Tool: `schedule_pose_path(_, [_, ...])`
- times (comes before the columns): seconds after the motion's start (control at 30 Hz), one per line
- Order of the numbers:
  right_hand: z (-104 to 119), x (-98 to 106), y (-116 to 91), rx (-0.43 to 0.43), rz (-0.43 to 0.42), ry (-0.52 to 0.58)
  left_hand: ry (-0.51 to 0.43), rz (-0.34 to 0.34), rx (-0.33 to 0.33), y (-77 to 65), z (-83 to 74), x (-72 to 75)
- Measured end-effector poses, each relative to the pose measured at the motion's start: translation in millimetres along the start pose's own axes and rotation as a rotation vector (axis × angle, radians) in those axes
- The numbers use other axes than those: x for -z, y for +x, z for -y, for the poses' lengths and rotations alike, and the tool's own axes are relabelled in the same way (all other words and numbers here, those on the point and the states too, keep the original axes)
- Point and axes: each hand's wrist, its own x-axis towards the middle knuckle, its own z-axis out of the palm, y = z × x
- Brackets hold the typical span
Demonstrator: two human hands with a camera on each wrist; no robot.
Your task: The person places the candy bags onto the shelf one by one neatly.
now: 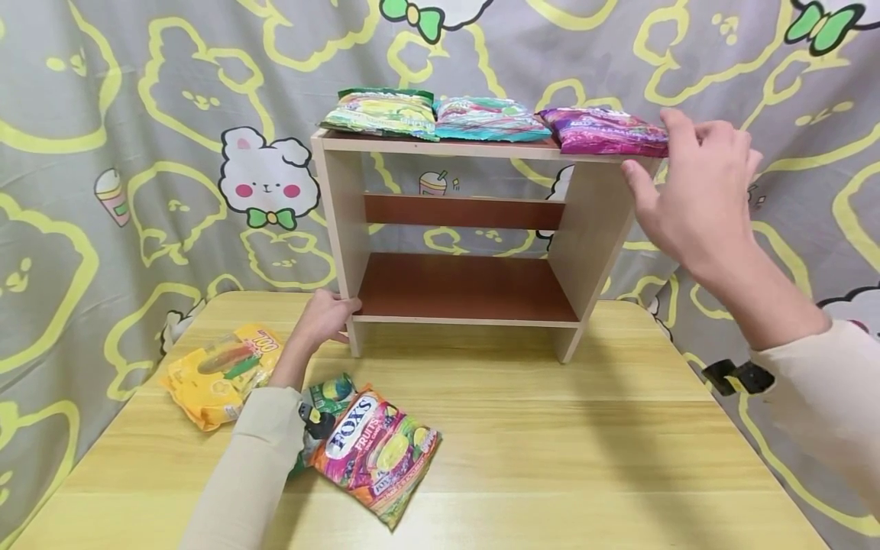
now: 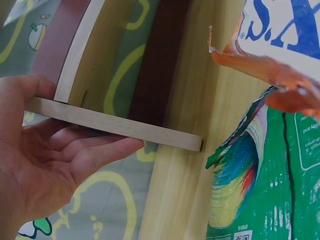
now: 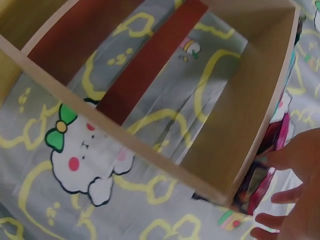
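A small wooden shelf with brown boards stands upright on the table. My left hand grips its left side panel low down; in the left wrist view the thumb lies on one face of the panel and the fingers on the other. On the shelf's top lie a green-and-yellow candy bag, a teal candy bag and a purple candy bag, side by side. My right hand is at the purple bag's right end, its fingers spread and the thumb lower, in front of the top's corner.
An orange-and-purple FOX'S candy bag lies on the table, overlapping a green bag beneath my left forearm. Further left is a yellow bag. A patterned curtain hangs behind the shelf.
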Motion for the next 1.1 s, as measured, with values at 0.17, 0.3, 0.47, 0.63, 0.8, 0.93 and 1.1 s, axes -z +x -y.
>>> schedule_pose_path(0.17, [11, -6, -12, 0.078, -0.002, -0.068, -0.006, -0.002, -0.004, -0.2, 1.3, 0.1])
schedule_pose_path(0.3, [9, -15, -15, 0.102, 0.018, -0.049, -0.010, -0.003, -0.005, -0.3, 1.7, 0.3])
schedule_pose_path(0.47, [2, -24, -14, 0.125, -0.013, 0.005, -0.019, 0.000, -0.009, 0.1, 2.2, 0.1])
schedule_pose_path(0.63, [2, -28, -12, 0.124, -0.011, 0.027, -0.040, 0.001, -0.015, 1.0, 2.5, -0.4])
schedule_pose_path(0.8, [4, -31, -8, 0.127, -0.012, 0.012, -0.039, 0.002, -0.019, 1.0, 1.7, -0.4])
schedule_pose_path(0.93, [7, -34, -4, 0.125, -0.006, -0.001, -0.035, 0.002, -0.014, 1.0, 1.2, 0.0])
schedule_pose_path(1.1, [8, -37, 0, 0.132, -0.019, 0.002, -0.028, 0.007, -0.008, 0.6, 1.0, 0.0])
